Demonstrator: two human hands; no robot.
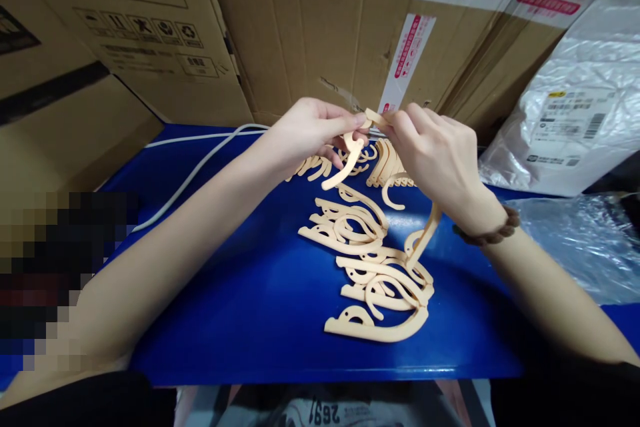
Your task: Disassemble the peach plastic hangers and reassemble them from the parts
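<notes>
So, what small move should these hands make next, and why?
Probably hold the curved piece in the left hand steady and gently adjust the pale strip in the right hand: both are pinched close together above the blue table, though the covered ends leave it unclear whether they're joined.

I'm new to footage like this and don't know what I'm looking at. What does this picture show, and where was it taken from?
There is no machine here: these are a person's two bare hands, seen by a camera worn on the head, looking forward and down. The left hand holds a curved piece; the right hand pinches a pale piece close by. Whether those two are joined is hard to tell. On the blue table lie many similar pale parts, some bar-like, some hooked. Behind stands a taped cardboard box, with a white package on the right.
</notes>
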